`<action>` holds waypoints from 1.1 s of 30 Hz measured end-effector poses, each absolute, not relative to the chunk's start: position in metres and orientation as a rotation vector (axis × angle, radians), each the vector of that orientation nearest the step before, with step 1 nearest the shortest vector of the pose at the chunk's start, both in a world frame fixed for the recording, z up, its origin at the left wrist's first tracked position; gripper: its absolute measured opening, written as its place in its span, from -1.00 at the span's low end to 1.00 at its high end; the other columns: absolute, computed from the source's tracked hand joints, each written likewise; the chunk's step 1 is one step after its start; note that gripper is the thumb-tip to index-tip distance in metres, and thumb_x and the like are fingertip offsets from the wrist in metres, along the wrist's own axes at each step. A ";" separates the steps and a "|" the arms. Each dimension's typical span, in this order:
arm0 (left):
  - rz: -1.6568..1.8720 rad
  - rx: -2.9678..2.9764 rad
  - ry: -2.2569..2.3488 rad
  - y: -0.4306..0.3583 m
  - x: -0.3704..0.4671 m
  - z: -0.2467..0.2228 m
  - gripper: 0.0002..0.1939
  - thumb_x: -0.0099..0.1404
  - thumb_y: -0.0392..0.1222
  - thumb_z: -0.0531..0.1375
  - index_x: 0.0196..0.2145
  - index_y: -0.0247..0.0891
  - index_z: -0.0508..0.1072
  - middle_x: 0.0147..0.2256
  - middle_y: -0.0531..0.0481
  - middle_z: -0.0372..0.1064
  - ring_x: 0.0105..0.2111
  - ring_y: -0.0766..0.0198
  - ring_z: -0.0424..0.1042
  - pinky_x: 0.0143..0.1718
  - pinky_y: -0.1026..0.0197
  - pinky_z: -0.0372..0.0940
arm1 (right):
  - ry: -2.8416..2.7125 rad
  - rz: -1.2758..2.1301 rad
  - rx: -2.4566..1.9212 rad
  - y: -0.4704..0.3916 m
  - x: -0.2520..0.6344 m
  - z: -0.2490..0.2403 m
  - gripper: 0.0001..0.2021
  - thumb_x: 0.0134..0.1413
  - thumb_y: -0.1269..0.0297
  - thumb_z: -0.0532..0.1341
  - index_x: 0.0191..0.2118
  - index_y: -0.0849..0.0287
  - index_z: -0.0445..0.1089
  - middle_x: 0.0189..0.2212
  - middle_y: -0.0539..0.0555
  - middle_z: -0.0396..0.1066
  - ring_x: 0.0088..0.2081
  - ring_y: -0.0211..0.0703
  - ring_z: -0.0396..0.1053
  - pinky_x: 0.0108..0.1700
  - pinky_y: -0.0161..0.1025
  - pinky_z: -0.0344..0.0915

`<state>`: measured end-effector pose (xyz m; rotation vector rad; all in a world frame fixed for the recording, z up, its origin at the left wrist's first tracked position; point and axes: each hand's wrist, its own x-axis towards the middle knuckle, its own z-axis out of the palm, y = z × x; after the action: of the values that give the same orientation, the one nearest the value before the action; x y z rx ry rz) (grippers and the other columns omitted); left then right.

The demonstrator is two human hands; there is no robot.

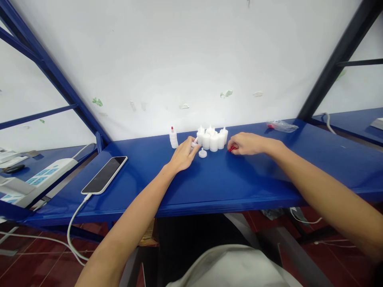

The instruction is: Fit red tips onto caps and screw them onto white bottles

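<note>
Left hand (pixel 183 154): fingers pinched on a white nozzle cap (pixel 194 144), apparently leaving its spout unobstructed. Right hand (pixel 245 143): fingers curled down over red tips (pixel 232 148) at the desk (pixel 209 183); actual grip cannot be determined. White bottles (pixel 213 142) stand clustered between both hands, presumably for equal reach.

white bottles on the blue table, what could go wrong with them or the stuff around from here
The clustered white bottles stand close together between the left hand and right hand, so a nudge might topple several. The small red pieces at the right fingertips could scatter. The phone might be dragged off if its cable, hanging over the front edge, gets snagged.
</note>
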<state>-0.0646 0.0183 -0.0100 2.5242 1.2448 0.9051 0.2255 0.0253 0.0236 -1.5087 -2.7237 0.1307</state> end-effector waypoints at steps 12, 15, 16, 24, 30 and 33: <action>1.052 2.654 1.175 0.024 -0.055 -0.019 -0.44 0.36 0.25 0.10 0.11 -0.17 0.45 -0.12 -0.06 0.55 -0.20 0.16 0.50 -0.18 0.22 0.29 | -2.282 0.366 -1.090 -0.008 0.165 0.019 -0.72 0.21 0.13 0.13 -0.27 0.21 0.50 -0.68 -0.11 0.19 -0.60 -0.31 0.10 -0.44 -0.28 0.00; 1.055 2.779 1.198 0.023 -0.054 -0.018 -0.43 0.39 0.25 0.04 0.15 -0.16 0.43 -0.19 -0.08 0.54 -0.25 0.18 0.50 -0.23 0.23 0.29 | -2.079 0.466 -1.088 -0.005 0.154 0.008 -0.66 0.23 0.03 0.13 -0.23 0.22 0.49 -0.67 -0.10 0.21 -0.60 -0.30 0.12 -0.46 -0.29 0.01; 1.057 2.815 1.193 0.023 -0.054 -0.018 -0.42 0.39 0.25 0.03 0.16 -0.16 0.42 -0.21 -0.08 0.54 -0.27 0.19 0.50 -0.24 0.23 0.29 | -2.027 0.474 -1.080 -0.003 0.152 0.005 -0.65 0.21 0.01 0.15 -0.24 0.22 0.49 -0.66 -0.10 0.22 -0.60 -0.30 0.12 -0.46 -0.29 0.03; 0.779 2.946 1.192 0.022 -0.062 -0.012 -0.31 0.37 0.27 0.06 0.31 -0.13 0.21 -0.14 -0.09 0.54 -0.20 0.14 0.52 -0.25 0.24 0.28 | -1.884 0.450 -1.020 0.002 0.144 -0.002 -0.78 0.16 0.14 0.18 -0.31 0.20 0.43 -0.64 -0.11 0.21 -0.57 -0.30 0.15 -0.44 -0.30 0.11; 0.513 2.949 1.239 0.022 -0.066 -0.009 -0.41 0.42 0.23 -0.01 0.22 -0.14 0.34 -0.13 -0.14 0.54 -0.14 0.04 0.53 -0.25 0.20 0.28 | -2.034 0.337 -1.179 0.004 0.141 -0.009 -0.85 0.15 0.27 0.16 -0.28 0.19 0.45 -0.57 -0.04 0.40 -0.53 -0.27 0.29 -0.37 -0.31 0.18; 0.536 2.902 1.267 0.023 -0.067 -0.009 -0.39 0.40 0.28 -0.01 0.19 -0.16 0.38 -0.14 -0.13 0.55 -0.16 0.03 0.53 -0.25 0.18 0.29 | -2.079 0.303 -1.232 0.004 0.142 -0.009 -0.84 0.15 0.30 0.16 -0.24 0.19 0.47 -0.52 -0.02 0.45 -0.51 -0.25 0.34 -0.35 -0.31 0.20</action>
<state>-0.0666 0.0225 -0.0093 2.9024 1.2667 0.5360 0.1418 0.0038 -0.0092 -1.2322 -2.0788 0.3029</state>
